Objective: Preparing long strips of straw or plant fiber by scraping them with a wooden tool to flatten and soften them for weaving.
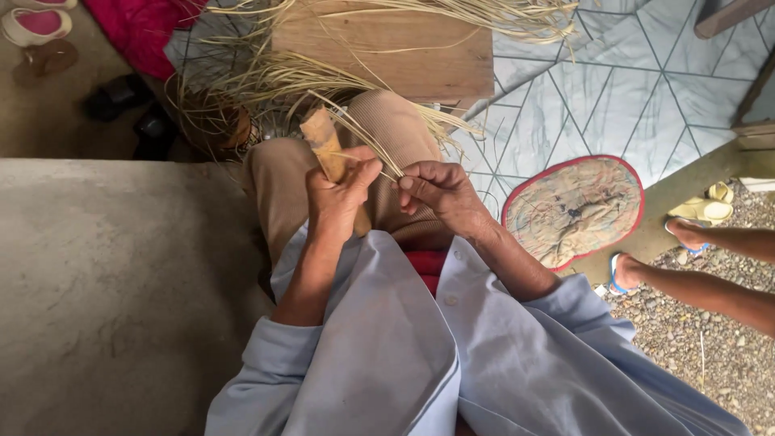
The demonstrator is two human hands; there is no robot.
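Patterned floor covering (646, 81) is strewn with dry straw (282, 77) beyond the knees. A tan wooden tool (327, 145) is gripped by the left hand (339, 198), while thin strands (367, 149) are pinched by the right hand (440, 190) above the lap. Brittle strands could be snapped by hard pulling.

We see the tan wooden tool (327, 149) tilted upright above the beige-trousered knee (387, 129), thin pale straw strands (367, 149) crossing just beside its right edge.
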